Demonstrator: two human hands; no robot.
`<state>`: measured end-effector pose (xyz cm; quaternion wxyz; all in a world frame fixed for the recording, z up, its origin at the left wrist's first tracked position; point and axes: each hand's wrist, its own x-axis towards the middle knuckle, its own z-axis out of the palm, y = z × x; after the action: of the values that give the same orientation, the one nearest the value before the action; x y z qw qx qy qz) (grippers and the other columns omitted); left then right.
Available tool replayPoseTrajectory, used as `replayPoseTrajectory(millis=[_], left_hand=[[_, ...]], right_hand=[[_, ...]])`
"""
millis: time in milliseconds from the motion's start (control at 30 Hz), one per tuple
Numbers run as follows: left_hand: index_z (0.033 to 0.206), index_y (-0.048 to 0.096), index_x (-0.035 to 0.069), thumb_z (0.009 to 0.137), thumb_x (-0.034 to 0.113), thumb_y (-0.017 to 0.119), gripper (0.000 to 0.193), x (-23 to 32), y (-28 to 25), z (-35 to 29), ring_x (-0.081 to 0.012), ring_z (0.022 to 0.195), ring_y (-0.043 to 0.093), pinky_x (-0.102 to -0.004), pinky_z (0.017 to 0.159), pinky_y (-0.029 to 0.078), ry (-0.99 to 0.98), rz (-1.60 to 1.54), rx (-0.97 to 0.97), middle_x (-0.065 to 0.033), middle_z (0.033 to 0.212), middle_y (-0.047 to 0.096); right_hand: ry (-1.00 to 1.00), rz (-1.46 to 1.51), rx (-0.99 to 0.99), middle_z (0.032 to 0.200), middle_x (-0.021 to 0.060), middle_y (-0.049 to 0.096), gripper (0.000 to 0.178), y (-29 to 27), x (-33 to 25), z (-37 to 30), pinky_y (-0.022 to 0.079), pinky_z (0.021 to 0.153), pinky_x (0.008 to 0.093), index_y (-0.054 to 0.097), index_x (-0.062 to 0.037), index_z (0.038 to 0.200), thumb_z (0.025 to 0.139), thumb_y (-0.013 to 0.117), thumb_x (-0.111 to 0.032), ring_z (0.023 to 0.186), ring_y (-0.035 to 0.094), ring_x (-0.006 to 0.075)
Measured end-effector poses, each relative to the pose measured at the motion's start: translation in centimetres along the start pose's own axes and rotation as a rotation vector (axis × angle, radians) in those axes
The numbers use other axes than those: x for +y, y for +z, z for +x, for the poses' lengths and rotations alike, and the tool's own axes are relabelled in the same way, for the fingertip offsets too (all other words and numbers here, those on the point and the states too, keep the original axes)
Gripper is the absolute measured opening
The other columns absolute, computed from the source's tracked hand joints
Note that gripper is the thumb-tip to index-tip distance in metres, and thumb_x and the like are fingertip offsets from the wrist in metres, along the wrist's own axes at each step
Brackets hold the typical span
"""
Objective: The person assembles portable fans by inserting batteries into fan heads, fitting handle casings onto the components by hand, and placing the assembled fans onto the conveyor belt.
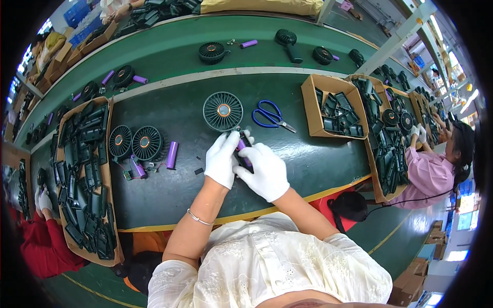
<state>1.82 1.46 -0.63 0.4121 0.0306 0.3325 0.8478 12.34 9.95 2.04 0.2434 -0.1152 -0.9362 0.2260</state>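
Note:
In front of me a dark round fan with an orange-ringed hub [223, 111] lies on the bench, its handle end between my white-gloved hands. My left hand [222, 160] closes on the near left side of that end. From the right, my right hand [264, 172] presses its fingers at a purple cylindrical battery [243, 146] in the handle. The fingers partly hide the battery and handle. Blue-handled scissors [268, 114] lie right of the fan. Two more fan heads [147, 143] rest to the left, near a loose purple battery [172, 155] and a small dark piece [199, 171].
A long carton [110, 177] of dark plastic shells borders my left side. A smaller carton [310, 113] of shells stands at the right, beside another long one. Beyond the bench, a green conveyor belt [169, 49] carries fans and batteries. People sit at both sides.

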Motion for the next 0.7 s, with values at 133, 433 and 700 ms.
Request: replayPoseTrajectory(millis=[133,433,700], left_hand=[[0.124,0.054,-0.003,0.102,0.015,0.052,0.028,0.1,1.0,-0.1,-0.0263,0.104,0.063,-0.0385,0.095,0.051,-0.005,0.136,-0.007,-0.0171,0.115,0.063],[0.130,0.052,-0.005,0.095,0.006,0.055,0.037,-0.2,2.7,-1.2,-0.0098,0.085,0.059,-0.0219,0.070,0.046,0.004,0.524,-0.140,-0.0092,0.117,0.065],[0.139,0.039,-0.008,0.095,0.002,0.053,0.047,0.0,1.8,-0.8,-0.0320,0.118,0.060,-0.0434,0.102,0.049,-0.016,0.459,-0.165,-0.0191,0.129,0.056]], right_hand=[[0.244,0.218,0.063,0.076,0.0090,0.058,0.016,1.1,1.3,-0.5,0.051,0.063,0.0405,0.066,-0.0097,0.081,0.080,0.075,-0.022,0.068,0.062,0.0293],[0.496,0.495,-0.089,0.086,0.0161,0.072,0.029,-2.2,5.1,-1.0,0.054,0.077,0.0376,0.071,-0.0031,0.087,0.082,0.070,-0.032,0.082,0.071,0.0301],[0.066,-0.279,0.136,0.108,0.0121,0.067,0.028,-12.9,10.4,0.8,0.052,0.088,0.0410,0.069,-0.0092,0.104,0.079,0.059,-0.002,0.101,0.064,0.0324]])
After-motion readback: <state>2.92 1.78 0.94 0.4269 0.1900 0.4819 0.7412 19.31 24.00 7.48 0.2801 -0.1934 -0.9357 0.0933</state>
